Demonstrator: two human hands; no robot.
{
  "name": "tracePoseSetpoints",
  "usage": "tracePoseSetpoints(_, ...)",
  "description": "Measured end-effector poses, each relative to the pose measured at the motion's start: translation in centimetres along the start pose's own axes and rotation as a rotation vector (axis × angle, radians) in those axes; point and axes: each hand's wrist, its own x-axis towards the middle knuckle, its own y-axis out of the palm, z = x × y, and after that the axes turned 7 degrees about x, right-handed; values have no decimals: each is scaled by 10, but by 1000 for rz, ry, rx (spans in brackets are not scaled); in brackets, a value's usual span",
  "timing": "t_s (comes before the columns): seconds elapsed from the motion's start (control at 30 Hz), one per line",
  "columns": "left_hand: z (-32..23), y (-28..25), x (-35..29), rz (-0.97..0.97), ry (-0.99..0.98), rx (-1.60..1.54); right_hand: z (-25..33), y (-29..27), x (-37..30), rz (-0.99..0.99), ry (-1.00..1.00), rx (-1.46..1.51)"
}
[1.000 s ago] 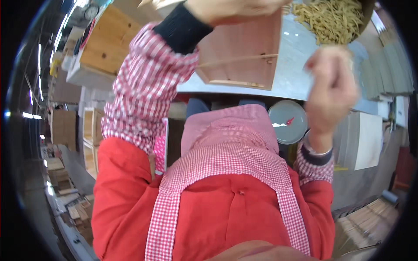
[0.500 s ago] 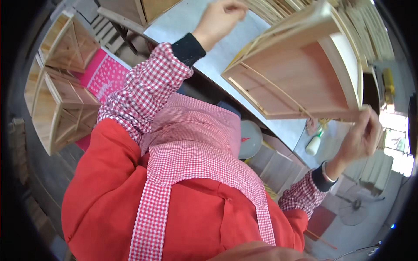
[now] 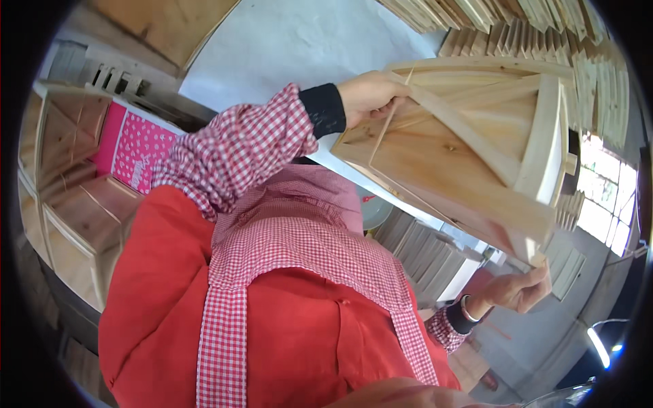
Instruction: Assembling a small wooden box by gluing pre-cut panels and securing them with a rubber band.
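Note:
A pale wooden crate (image 3: 469,143) with a diagonal brace is tilted above the worktable. A thin band or cord (image 3: 386,132) runs across its left end. My left hand (image 3: 371,98) is closed on the crate's upper left edge, beside the band, with its fingertips curled under. At the crate's lower right corner is my right hand (image 3: 513,291), its thumb and fingers closed against the wood. Part of that grip is hidden by the corner.
The white-topped worktable (image 3: 272,54) lies beyond the crate. Stacked wooden slats (image 3: 503,37) fill the far right. Several similar crates (image 3: 75,183) stand at my left beside a pink printed sheet (image 3: 139,149). Below the table are grey panels (image 3: 408,241) and a round basin (image 3: 374,212).
The crate has turned, so its braced side shows instead of its hollow side. My left hand has come right and down onto its edge. The right hand has moved lower with the corner.

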Motion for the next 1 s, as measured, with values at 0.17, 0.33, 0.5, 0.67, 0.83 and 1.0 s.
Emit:
tracePoseSetpoints(0.17, -125, 12, -39, 30, 457, 731, 23, -15, 9, 179, 118, -148)
tracePoseSetpoints(0.33, -165, 52, -49, -360, 1483, 841, 36, -11, 24, 257, 338, -30)
tracePoseSetpoints(0.5, -145, 72, -103, 133, 1412, 1061, 39, -21, 25, 137, 800, 269)
tracePoseSetpoints(0.67, -146, 81, -116, 84, 1415, 1166, 20, -27, 14, 59, 1115, 523)
tracePoseSetpoints(0.83, -137, 90, -127, -114, 1342, 1263, 5, -13, 5, 124, 1057, 821)
tracePoseSetpoints(1.0, -146, 105, -142, -247, 1173, 1462, -1, -10, 3, 170, 966, 982)
